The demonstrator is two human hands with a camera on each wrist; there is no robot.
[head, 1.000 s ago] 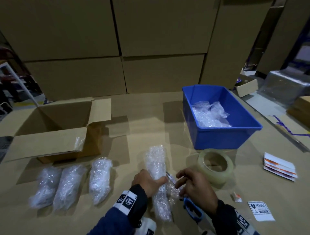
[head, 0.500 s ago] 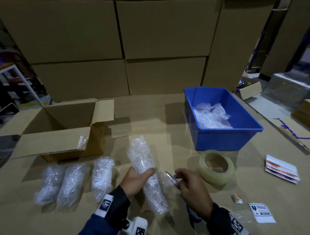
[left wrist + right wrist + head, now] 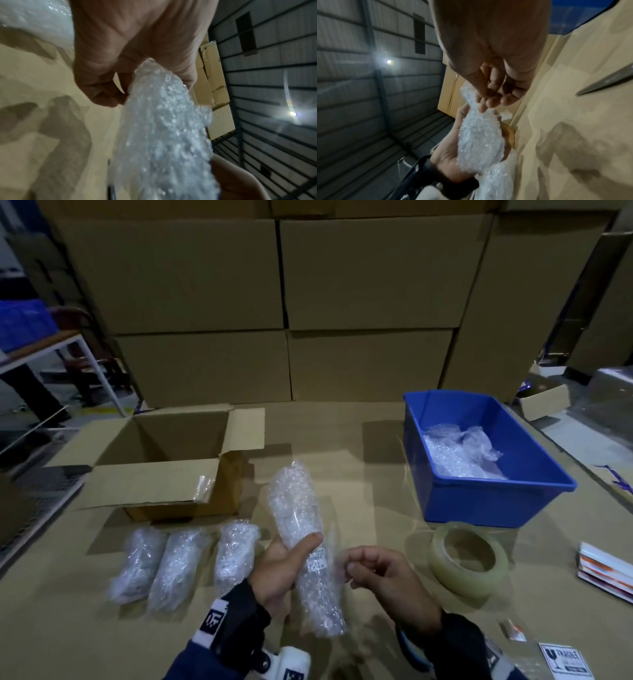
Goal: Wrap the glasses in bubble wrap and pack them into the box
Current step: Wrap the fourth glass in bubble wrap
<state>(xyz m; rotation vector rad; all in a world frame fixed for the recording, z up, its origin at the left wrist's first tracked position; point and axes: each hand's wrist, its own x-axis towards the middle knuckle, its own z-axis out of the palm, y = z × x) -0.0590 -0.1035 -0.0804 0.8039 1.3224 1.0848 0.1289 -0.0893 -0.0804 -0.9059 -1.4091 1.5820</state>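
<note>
Here, wrapped glass (image 3: 301, 542) in left hand (image 3: 277, 570) grip, right hand (image 3: 380, 577) just beside.

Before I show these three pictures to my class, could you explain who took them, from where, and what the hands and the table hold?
No machine here: a person wears three cameras. The head view looks down at the table; each wrist view looks along one hand. The left hand grips a long bubble-wrapped bundle, lifted off the table. The right hand is beside it, fingers curled; whether it holds anything I cannot tell. Three wrapped bundles lie in a row before an open cardboard box. A blue bin holds loose bubble wrap; a tape roll lies near.
</note>
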